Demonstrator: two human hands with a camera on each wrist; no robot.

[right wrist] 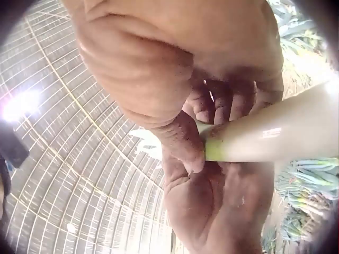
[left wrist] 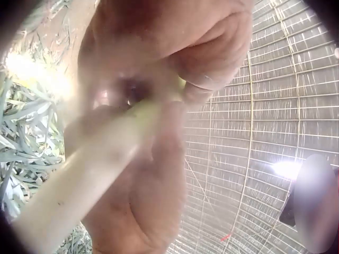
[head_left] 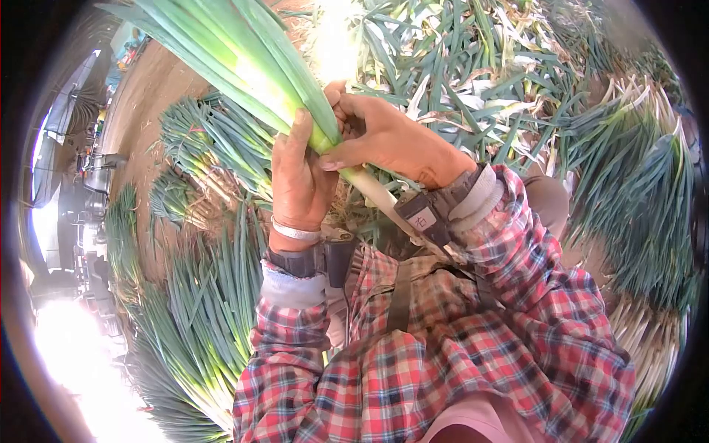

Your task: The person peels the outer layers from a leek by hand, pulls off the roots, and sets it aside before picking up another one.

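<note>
A single leek (head_left: 378, 193) slants across the head view, its broad green leaves (head_left: 236, 59) fanning to the upper left and its pale stalk running down toward the lap. My left hand (head_left: 301, 181) grips it from the left where the leaves meet the stalk, thumb up along the leaves. From the other side my right hand (head_left: 402, 140) pinches the same spot, with its thumb across the stalk and its other fingers curled behind. The right wrist view shows the white stalk (right wrist: 280, 129) and a greenish joint under the thumb. In the left wrist view the stalk (left wrist: 79, 185) is blurred.
Bundled leeks lie at the left (head_left: 214, 295) and the right (head_left: 628, 192). Smaller bunches (head_left: 214, 148) sit on the dirt floor. Loose stripped leaves (head_left: 473, 66) cover the ground ahead. A gridded roof (left wrist: 270, 106) shows overhead in the left wrist view.
</note>
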